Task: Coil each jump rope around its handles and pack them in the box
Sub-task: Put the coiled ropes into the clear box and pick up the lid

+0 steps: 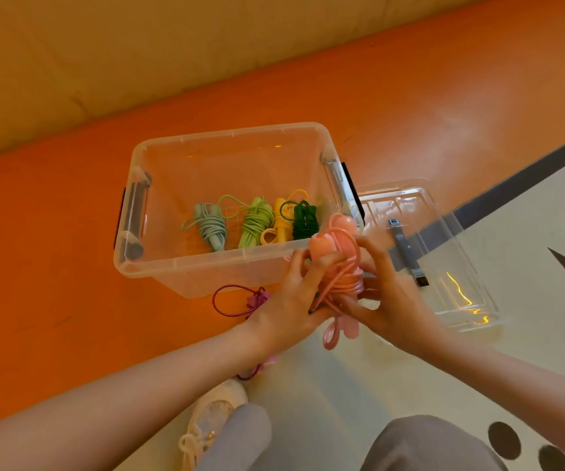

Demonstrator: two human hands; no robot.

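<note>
Head view, looking down on floor work. Left hand (pixel 291 300) gripping the pink jump rope (pixel 339 266), thumb across the paired handles, fingers curled behind. Right hand (pixel 384 297) pinching the cord at the coil's lower part, fingers bent round the wraps; exact finger contact partly hidden, probably holding the last turns tight. Bundle held above the floor, just in front of the near wall of the clear box (pixel 226 266). Long axis running away from the wearer, handle tops tipped toward the box's near right corner. Four coiled ropes lying side by side on the box floor: pale blue (pixel 209 229), light green (pixel 257 220), yellow (pixel 279 220), dark green (pixel 305 219). Free space to their left. Box opening directly ahead of both hands; left hand nearer it. Magenta rope (pixel 240 300) loose on the floor, beside the left wrist. Lid (pixel 444 239) to the right, off the box.
</note>
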